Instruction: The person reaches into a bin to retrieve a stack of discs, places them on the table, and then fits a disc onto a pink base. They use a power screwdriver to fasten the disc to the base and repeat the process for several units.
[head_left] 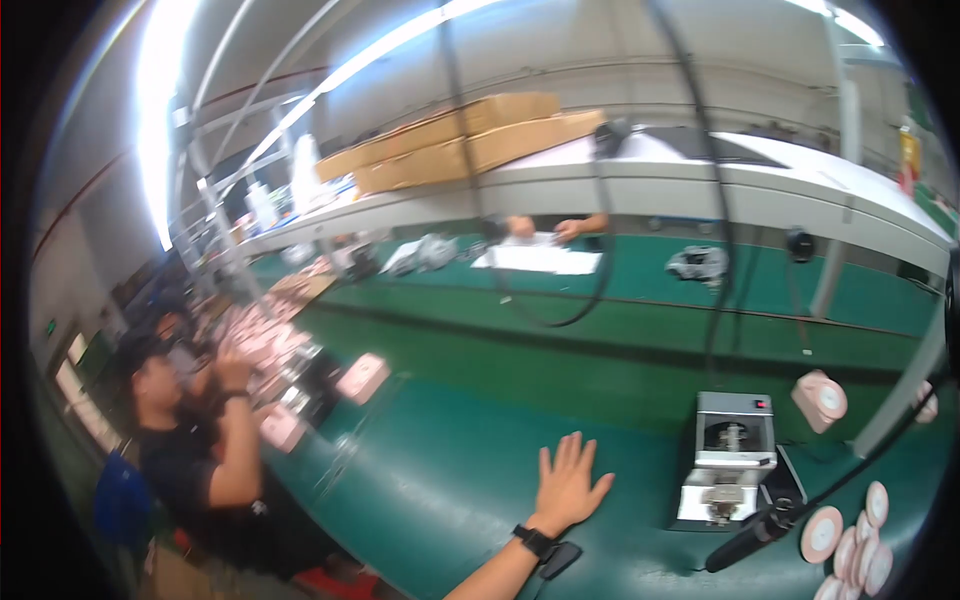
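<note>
We see one hand (568,487), which side unclear, fingers spread flat on bare green worktop (450,470), lower centre; grey machine (733,458) well right.

Brown cartons (470,140) line upper shelf, seemingly.

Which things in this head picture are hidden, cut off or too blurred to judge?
- Right hand: not in the head view, beyond the frame.
- Left hand: spread flat on the green table; the palm side faces down, unseen.
- Pink tape rolls: cut by the lower right rim.
- Small grey machine: its inner parts are too blurred.
- Co-worker's hands: what they hold is blurred.
</note>
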